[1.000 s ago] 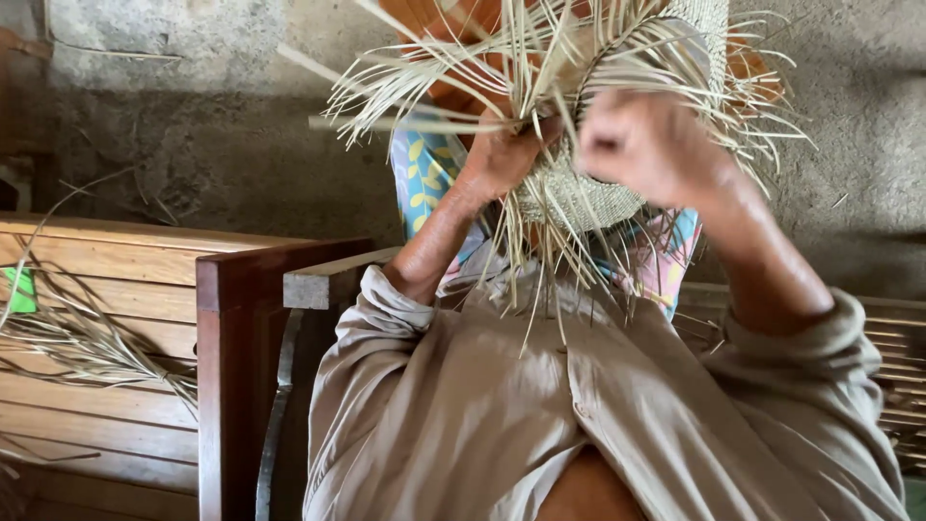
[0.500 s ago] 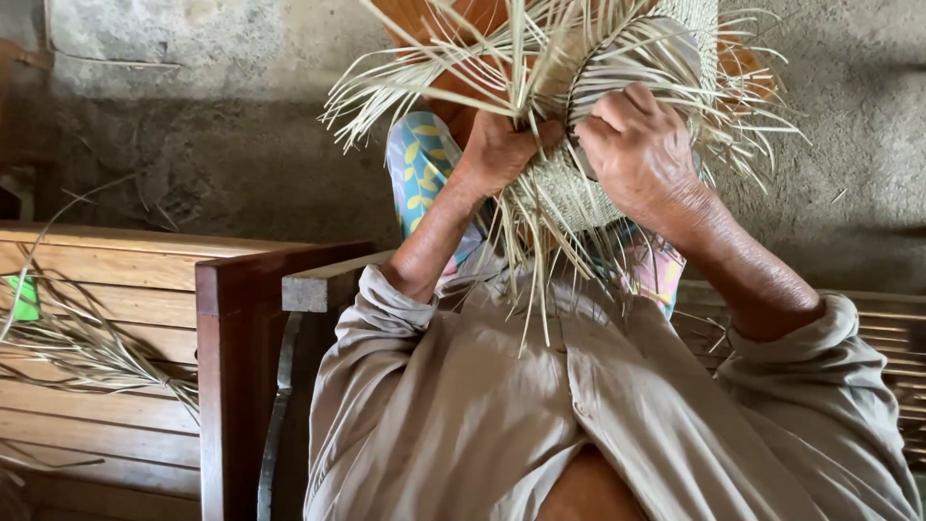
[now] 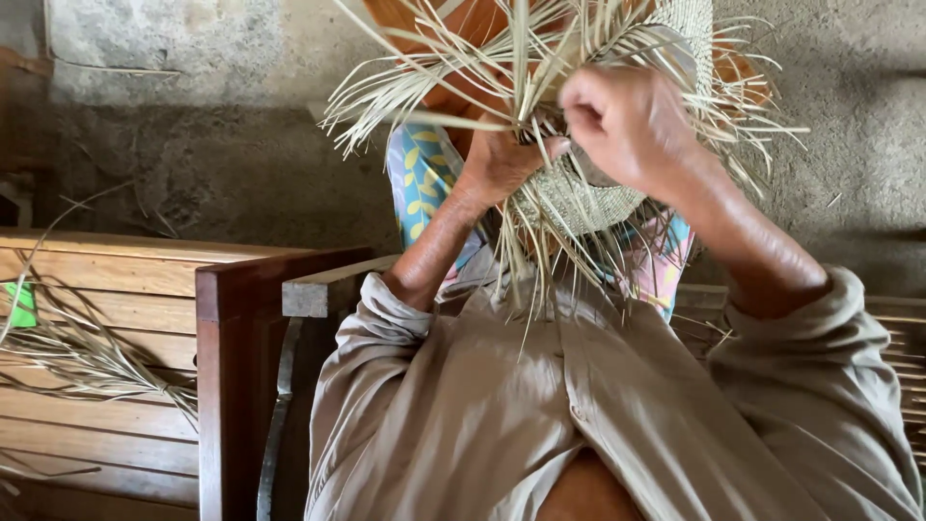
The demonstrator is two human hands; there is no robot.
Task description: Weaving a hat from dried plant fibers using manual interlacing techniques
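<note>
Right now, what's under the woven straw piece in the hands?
Under the woven straw piece: loose straw ends hanging down, patterned cloth and the beige shirt. The left hand and right hand cover its middle, so that part is hidden.

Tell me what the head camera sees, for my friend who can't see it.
Two hands, the left hand and right hand, hold a half-woven straw piece with loose strips sticking out. More straw lies on a wooden bench to the left.
</note>
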